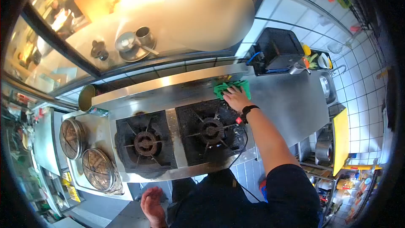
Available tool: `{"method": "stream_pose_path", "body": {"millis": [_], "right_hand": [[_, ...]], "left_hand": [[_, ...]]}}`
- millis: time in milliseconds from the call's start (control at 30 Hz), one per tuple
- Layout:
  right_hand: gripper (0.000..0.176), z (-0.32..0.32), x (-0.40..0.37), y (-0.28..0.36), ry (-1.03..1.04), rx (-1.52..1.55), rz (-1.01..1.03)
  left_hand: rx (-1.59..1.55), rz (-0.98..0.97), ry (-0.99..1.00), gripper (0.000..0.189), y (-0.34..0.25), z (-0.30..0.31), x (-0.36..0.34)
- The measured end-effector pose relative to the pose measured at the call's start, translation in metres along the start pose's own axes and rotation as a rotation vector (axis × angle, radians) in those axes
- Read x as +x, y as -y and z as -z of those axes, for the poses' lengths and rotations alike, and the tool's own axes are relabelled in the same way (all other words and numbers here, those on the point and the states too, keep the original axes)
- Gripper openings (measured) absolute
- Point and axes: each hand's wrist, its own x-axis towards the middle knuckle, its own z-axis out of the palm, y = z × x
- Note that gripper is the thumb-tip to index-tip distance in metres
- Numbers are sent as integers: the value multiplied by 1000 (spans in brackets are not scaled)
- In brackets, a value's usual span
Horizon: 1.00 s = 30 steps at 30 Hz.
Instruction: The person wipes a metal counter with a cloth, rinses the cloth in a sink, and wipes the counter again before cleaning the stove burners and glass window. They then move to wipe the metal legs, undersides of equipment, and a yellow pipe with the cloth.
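Note:
My right hand (236, 98) presses a green cloth (220, 88) against the foot of the steel back panel (168, 85), at the far right corner of the stove. A dark band circles that wrist. Just in front of it is the right burner (212, 130), black with a grate, and a thin black cord hangs over its right side. The left burner (145, 143) stands beside it, with no pot on it. My left hand (152, 203) hangs low in front of the stove, holding nothing, its fingers loosely curved.
Two round bamboo steamers (98, 169) sit left of the stove, near a tin can (87, 98). To the right run a steel counter (278, 105), a black bin (278, 48), a sink (327, 86) and a yellow board (340, 142). Behind a window, pans rest on a ledge.

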Motion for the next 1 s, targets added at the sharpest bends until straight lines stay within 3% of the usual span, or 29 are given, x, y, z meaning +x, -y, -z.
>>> {"method": "stream_pose_path", "body": {"millis": [100, 133, 167, 267, 367, 500, 700, 900, 1000], "right_hand": [[51, -21, -18, -37, -55, 65, 34], [45, -43, -19, -48, -149, -95, 281], [45, -50, -35, -51, -149, -79, 276], [39, -66, -106, -40, -463, 86, 346], [43, -92, -160, -34, -381, 176, 288], [45, -80, -220, -16, -325, 196, 237], [47, -103, -267, -10, -179, 145, 324], [57, -106, -222, -17, -154, 285, 333], [58, -101, -192, 4, -315, 325, 209]], "left_hand": [[42, 71, 46, 38, 13, -43, -15], [62, 99, 92, 39, 18, -60, -19], [80, 125, 143, 39, 21, -78, -21], [144, 140, 230, 41, 26, -122, -28], [177, 127, 303, 41, 36, -141, -28], [195, 129, 362, 40, 31, -168, -25], [204, 129, 443, 43, 35, -170, -5], [201, 158, 422, 44, 34, -155, 5], [212, 167, 423, 45, 30, -144, 6]]}}
